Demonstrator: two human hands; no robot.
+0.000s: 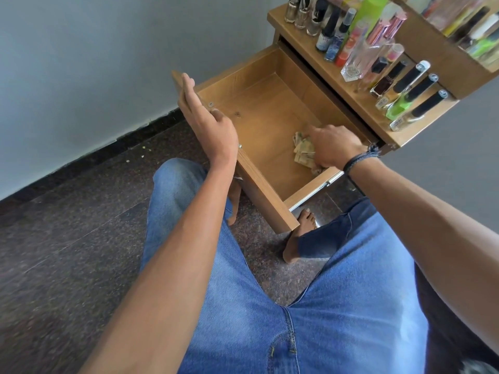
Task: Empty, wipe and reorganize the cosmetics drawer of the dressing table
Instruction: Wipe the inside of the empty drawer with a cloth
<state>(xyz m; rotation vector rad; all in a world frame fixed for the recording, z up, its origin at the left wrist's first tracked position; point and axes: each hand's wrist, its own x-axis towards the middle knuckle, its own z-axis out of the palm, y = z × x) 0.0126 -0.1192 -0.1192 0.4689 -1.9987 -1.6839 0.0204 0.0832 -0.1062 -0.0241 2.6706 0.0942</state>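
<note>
The wooden drawer [259,85] of the dressing table is pulled out and holds only a crumpled beige cloth [303,151] on its floor. My right hand [333,145] is inside the drawer, pressing down on the cloth with curled fingers. My left hand [205,120] lies flat with straight fingers along the drawer's front panel [266,197]. Several cosmetic bottles [351,44] stand in rows on the tabletop [361,103].
A raised shelf [432,47] with more bottles stands at the back right. The grey wall [108,63] is left of the drawer. My jeans-clad legs and bare feet [299,233] are under the drawer on the dark stone floor [67,238].
</note>
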